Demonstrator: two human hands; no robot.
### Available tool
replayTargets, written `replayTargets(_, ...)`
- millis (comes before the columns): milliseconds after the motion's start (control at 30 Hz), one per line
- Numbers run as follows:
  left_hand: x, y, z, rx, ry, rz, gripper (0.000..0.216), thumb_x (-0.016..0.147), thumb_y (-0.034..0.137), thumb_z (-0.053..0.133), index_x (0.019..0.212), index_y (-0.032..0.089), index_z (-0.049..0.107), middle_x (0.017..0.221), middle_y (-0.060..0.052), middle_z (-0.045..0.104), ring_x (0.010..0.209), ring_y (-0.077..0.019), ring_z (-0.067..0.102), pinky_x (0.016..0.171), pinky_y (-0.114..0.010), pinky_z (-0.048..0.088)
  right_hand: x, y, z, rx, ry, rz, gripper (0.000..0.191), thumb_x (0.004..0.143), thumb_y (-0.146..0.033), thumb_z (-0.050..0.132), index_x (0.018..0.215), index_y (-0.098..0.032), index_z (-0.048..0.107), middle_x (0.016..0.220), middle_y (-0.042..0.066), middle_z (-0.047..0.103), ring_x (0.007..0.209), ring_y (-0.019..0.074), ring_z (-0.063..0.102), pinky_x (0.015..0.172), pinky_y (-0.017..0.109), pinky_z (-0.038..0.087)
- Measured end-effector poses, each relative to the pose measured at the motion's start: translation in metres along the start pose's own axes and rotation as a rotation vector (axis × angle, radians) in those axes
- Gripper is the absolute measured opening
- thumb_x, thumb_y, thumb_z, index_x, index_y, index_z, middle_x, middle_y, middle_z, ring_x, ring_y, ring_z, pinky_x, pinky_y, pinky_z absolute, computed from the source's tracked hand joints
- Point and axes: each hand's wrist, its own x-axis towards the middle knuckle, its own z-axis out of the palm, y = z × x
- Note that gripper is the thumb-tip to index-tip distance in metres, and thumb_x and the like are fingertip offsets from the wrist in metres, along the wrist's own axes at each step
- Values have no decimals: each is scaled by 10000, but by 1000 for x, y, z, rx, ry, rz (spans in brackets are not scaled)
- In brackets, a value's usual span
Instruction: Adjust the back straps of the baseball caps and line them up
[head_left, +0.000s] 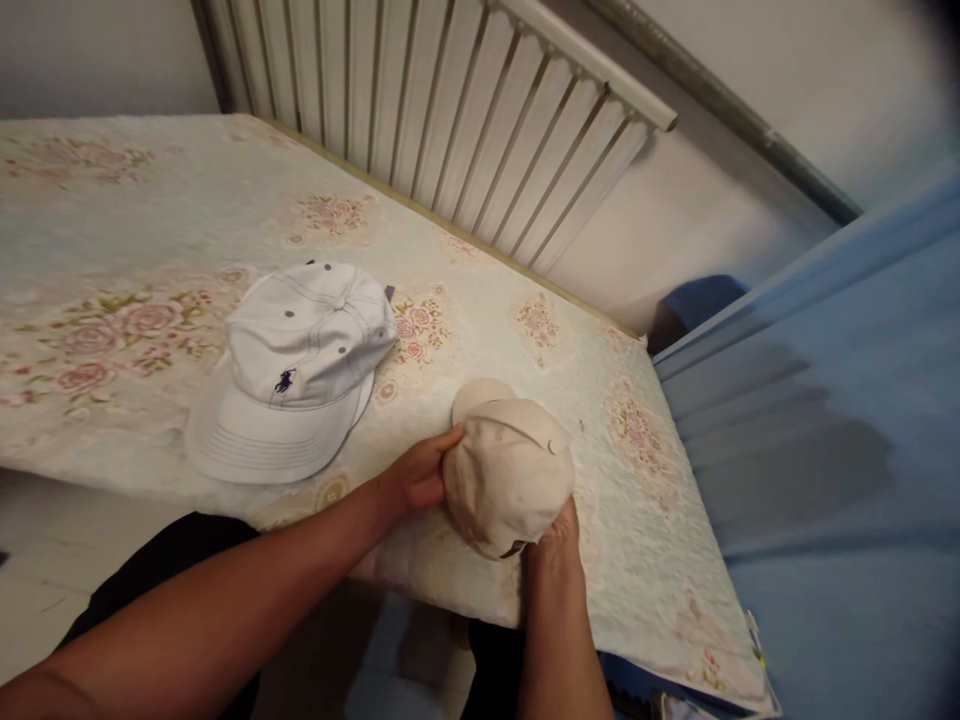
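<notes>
A beige cap (506, 470) rests on the floral quilted bed cover (150, 220) near its front edge. My left hand (420, 472) grips the cap's left side, fingers curled round its rim. My right hand (553, 540) holds the cap from below at its near edge; its fingers are tucked under the fabric. A white cap (296, 375) with a small dark embroidered logo lies flat to the left, its brim toward me, touched by neither hand.
A white slatted headboard or radiator (450, 110) runs along the far side of the bed. A blue surface (825, 450) fills the right side, with a blue object (701, 298) in the gap behind.
</notes>
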Motion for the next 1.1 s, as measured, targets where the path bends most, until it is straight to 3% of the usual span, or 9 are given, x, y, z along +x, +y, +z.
replayTargets(133, 0, 8, -4, 21, 42, 44, 282, 917, 218, 483, 1111, 71, 626, 925, -138, 736, 908, -231, 693, 909, -365, 497, 2, 2, -2, 58, 43, 205, 290, 773, -350, 607, 980, -167, 698, 785, 50, 762, 849, 205, 712, 893, 386, 534)
replayTargets(333, -5, 20, 2, 11, 53, 162, 290, 905, 197, 507, 1158, 100, 611, 903, -123, 740, 826, -228, 707, 838, -365, 533, 7, 0, -9, 193, 192, 91, 271, 800, -276, 583, 1021, -156, 682, 861, 47, 765, 930, 182, 693, 962, 377, 491)
replayTargets(433, -5, 25, 6, -21, 61, 257, 318, 917, 221, 499, 1207, 119, 578, 973, -123, 734, 876, -233, 701, 864, -377, 524, 4, 1, -6, 245, 137, -22, 333, 868, -412, 528, 1064, -179, 662, 1018, 59, 744, 1043, 163, 655, 985, 376, 472)
replayTargets(567, -2, 27, 7, -47, 44, 359, 336, 938, 212, 460, 1253, 130, 542, 986, -109, 734, 881, -219, 699, 900, -383, 507, -3, 9, 2, 292, 87, -27, 384, 873, -511, 511, 1058, -206, 653, 1096, 68, 717, 1036, 170, 654, 933, 404, 502)
replayTargets(733, 2, 24, 5, -35, 27, 398, 351, 942, 208, 454, 1280, 143, 523, 975, -95, 736, 880, -209, 698, 913, -377, 499, -19, 25, 24, 364, 53, -48, 462, 714, -570, 694, 1049, -253, 664, 1074, 43, 723, 1108, 210, 617, 1018, 485, 430)
replayTargets(833, 3, 21, 5, -8, 28, 409, 344, 945, 221, 449, 1266, 130, 533, 1008, -108, 729, 907, -215, 692, 900, -375, 508, -34, 31, 46, 422, -133, -30, 573, 608, -589, 766, 1076, -278, 655, 1178, 44, 680, 1213, 247, 545, 1080, 539, 352)
replayTargets(933, 2, 16, 7, 28, 30, 383, 336, 943, 226, 454, 1242, 111, 552, 1007, -122, 728, 913, -222, 693, 902, -373, 510, -43, 36, 61, 376, -265, 47, 632, 637, -459, 802, 1194, -239, 599, 1304, 82, 599, 1282, 252, 484, 1124, 529, 301)
replayTargets(1100, 0, 15, 11, 5, -20, 387, 350, 925, 139, 462, 1261, 97, 550, 1017, -116, 731, 931, -209, 693, 941, -349, 494, -38, 34, 59, 272, -153, -111, 672, 707, -238, 756, 1322, -260, 487, 1328, 62, 586, 1254, 211, 516, 1125, 509, 312)
